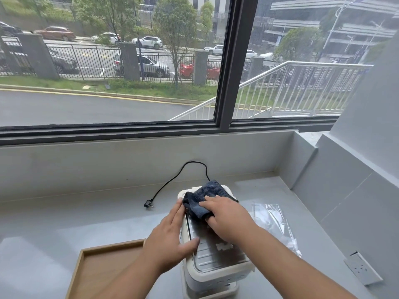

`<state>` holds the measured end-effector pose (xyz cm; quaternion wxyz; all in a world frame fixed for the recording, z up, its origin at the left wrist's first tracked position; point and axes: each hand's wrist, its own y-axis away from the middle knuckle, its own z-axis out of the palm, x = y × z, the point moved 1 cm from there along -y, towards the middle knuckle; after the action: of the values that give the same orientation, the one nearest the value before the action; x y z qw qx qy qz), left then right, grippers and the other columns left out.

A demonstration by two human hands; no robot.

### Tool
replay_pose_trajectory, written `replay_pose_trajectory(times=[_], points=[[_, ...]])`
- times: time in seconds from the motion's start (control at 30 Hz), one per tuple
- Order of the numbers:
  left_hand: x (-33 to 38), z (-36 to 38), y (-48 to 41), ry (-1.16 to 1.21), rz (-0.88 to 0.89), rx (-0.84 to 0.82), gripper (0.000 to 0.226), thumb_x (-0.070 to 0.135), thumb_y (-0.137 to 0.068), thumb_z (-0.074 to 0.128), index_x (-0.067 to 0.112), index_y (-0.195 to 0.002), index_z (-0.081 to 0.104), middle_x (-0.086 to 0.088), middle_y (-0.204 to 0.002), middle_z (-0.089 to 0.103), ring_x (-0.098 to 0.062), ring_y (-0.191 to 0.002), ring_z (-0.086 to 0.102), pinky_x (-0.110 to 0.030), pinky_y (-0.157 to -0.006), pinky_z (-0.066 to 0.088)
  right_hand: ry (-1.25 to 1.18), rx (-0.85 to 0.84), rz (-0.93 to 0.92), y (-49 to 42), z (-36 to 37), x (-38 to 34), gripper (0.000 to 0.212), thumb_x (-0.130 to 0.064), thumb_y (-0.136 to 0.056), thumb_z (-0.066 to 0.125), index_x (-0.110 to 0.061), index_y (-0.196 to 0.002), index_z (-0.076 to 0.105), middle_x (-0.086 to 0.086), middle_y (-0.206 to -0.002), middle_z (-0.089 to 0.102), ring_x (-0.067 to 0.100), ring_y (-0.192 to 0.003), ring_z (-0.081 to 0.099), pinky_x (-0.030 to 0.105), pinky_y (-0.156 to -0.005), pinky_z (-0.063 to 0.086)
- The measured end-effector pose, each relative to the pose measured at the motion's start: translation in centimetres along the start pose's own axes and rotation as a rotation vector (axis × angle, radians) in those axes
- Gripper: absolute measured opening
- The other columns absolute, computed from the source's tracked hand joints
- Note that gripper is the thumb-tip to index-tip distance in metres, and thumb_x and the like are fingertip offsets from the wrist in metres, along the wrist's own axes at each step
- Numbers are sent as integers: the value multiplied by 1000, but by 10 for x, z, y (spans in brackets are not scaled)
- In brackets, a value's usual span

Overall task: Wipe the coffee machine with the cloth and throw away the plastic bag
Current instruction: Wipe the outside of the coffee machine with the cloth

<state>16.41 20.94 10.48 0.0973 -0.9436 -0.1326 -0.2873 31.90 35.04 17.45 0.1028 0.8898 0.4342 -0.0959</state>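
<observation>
A white coffee machine (218, 264) with a ribbed metal top stands on the grey counter, low in the middle of the view. My right hand (226, 216) presses a dark blue cloth (207, 197) flat onto the far part of the machine's top. My left hand (170, 234) grips the machine's left side, fingers along the edge and thumb on the metal top. A clear plastic bag (274, 223) lies flat on the counter just right of the machine.
The machine's black power cord (172, 180) loops behind it, with its plug (148, 204) lying loose on the counter to the left. A wooden tray (101, 270) sits at the near left. A wall socket (362, 268) is on the right wall. A window ledge runs behind.
</observation>
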Motion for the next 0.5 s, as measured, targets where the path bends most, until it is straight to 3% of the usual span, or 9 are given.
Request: replay_pose_trajectory(times=[0.1,0.17,0.27,0.33,0.4,0.43,0.5], points=[[0,1,2,6,7,12,97,72,-84,46,59,-155,-19,45,-160,-23,1,-148,31,-30,-103,46,28,-16,-2,18,8,-3,55,-28,-98,47,-36,-152,46,-8,-166,36,23,-153,32,38,-125,26],[0,1,3,16,6,-3,93,69,-84,44,63,-151,-21,43,-162,-22,0,-149,30,-31,-107,42,44,2,-14,31,11,-7,56,-28,-97,48,-36,-152,47,-8,-166,37,23,-153,32,35,-124,23],[-2,3,0,-53,-10,-62,93,68,-84,38,52,-158,-15,33,-165,-24,-3,-157,10,-41,-127,19,39,15,-17,51,14,-13,58,-28,-95,48,-35,-152,47,-6,-166,38,23,-153,32,29,-125,15],[-4,3,-2,-131,-7,-86,92,69,-88,36,44,-163,-10,28,-166,-25,-2,-158,-10,-45,-130,-3,39,-26,-17,64,13,-16,61,-28,-93,47,-35,-153,46,-6,-166,37,24,-153,32,30,-126,14],[-2,0,-7,-204,83,-97,84,63,-92,32,36,-166,1,23,-168,-19,-3,-158,-17,-40,-128,-14,77,-18,-42,79,11,-17,62,-28,-86,55,-34,-148,55,-4,-160,48,25,-148,43,32,-125,24],[1,-2,-10,-231,148,-113,80,58,-92,29,33,-166,9,21,-170,-13,-3,-158,-16,-38,-128,-15,121,22,-71,86,11,-18,62,-31,-77,65,-34,-139,65,-5,-150,59,23,-138,56,32,-119,37],[8,-4,-17,-250,240,-161,77,48,-89,25,32,-165,23,19,-172,2,0,-158,-13,-33,-128,-15,151,28,-73,98,9,-20,62,-42,-51,81,-39,-113,79,-12,-123,76,14,-109,74,26,-95,57]])
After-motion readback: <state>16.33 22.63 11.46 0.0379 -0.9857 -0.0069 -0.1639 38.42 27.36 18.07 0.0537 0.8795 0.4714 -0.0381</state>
